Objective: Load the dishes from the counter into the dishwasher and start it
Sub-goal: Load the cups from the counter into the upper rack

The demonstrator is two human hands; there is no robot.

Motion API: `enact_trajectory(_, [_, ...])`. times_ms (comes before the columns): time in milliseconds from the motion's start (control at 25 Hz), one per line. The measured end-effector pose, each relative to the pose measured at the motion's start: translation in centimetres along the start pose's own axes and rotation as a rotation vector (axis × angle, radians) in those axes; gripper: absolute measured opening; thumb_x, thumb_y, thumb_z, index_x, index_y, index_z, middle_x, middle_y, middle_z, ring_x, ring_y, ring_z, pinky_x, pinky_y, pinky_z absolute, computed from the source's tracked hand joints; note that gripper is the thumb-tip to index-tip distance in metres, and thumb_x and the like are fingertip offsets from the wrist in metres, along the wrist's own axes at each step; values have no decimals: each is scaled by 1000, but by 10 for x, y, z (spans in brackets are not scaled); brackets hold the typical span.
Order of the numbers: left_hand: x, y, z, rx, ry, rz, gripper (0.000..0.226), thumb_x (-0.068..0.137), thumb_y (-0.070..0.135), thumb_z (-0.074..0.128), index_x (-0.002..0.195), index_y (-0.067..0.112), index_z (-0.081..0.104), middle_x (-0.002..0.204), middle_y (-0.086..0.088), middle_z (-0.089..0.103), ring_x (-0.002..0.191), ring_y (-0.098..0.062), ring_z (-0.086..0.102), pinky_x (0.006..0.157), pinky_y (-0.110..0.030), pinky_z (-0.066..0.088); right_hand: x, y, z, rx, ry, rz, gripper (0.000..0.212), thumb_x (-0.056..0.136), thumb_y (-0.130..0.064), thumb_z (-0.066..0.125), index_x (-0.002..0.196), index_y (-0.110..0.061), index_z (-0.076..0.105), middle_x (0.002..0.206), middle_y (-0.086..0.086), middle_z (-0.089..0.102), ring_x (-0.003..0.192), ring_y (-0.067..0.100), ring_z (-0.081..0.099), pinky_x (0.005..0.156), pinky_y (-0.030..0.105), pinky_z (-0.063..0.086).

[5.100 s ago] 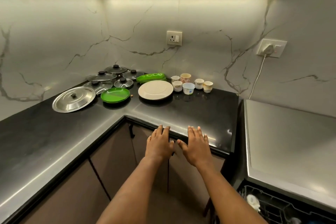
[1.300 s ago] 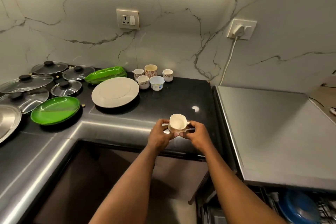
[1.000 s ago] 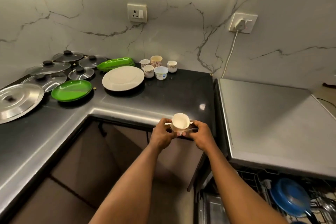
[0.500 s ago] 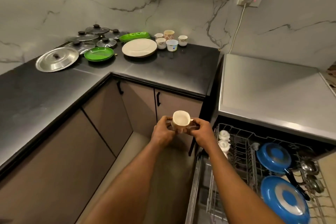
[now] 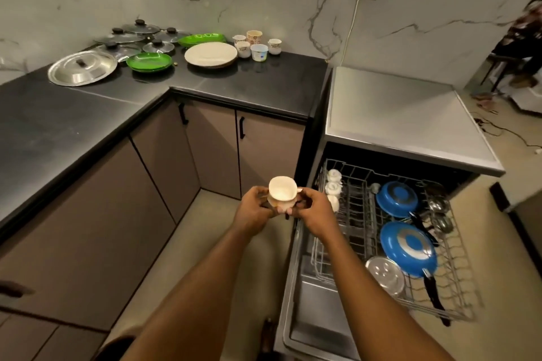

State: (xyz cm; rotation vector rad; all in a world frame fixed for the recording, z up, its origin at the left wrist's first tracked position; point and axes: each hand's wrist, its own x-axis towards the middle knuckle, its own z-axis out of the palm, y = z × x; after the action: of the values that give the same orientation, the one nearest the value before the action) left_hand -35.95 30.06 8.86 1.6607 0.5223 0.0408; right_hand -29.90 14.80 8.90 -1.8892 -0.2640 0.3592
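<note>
From the head view, we have the cup [image 5: 282,191] up in front of us, off the worktop [image 5: 264,82] and hovering just left of the open dishwasher's upper rack [image 5: 358,214]. The left grip [image 5: 254,210] has its fingers curled round the near-left side of the cup, and the right grip [image 5: 315,212] pinches the right side, where a small handle seems to stick out. The mouth faces up towards us. We'd judge this a small, light, rigid piece, ceramic by the look of it, glazed and likely slick, so it would chip if knocked on the wire. The body or the handle is the place to hold it, never the thin rim. It probably wants turning mouth-down beside the white cups [image 5: 334,186] already sitting along the rack's left edge. Blue pans [image 5: 397,199] fill the middle of the rack. Back on the worktop, more cups [image 5: 259,52], a white plate [image 5: 210,54], a green plate [image 5: 149,61] and a steel lid [image 5: 82,67] wait their turn, so we reckon the loading is far from finished.
</note>
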Motion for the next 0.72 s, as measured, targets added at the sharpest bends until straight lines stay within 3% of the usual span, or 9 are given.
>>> enact_trajectory(240, [-54, -24, 28, -25, -57, -32, 57, 76, 5, 81, 125, 8, 52, 116, -5, 62, 109, -21, 61, 94, -39, 53, -64, 19, -19, -45, 22, 61, 43, 71, 7, 77, 108, -9, 64, 90, -2, 66, 80, 8, 61, 70, 16, 51])
enact_trajectory(440, [-61, -35, 58, -36, -113, -86, 56, 74, -2, 81, 122, 4, 53, 119, -14, 65, 110, -26, 63, 95, -43, 53, -85, 43, -42, -13, 58, 137, 45, 70, 6, 79, 109, -10, 64, 101, 5, 72, 97, 22, 68, 86, 43, 57])
enact_trajectory(720, [-47, -44, 121, -75, -184, -171, 66, 63, 0, 85, 120, 2, 53, 120, -23, 63, 110, -36, 63, 94, -53, 53, -75, 85, -95, -53, 54, 202, 47, 70, 5, 79, 113, -5, 64, 102, 6, 72, 98, 23, 68, 83, 35, 57])
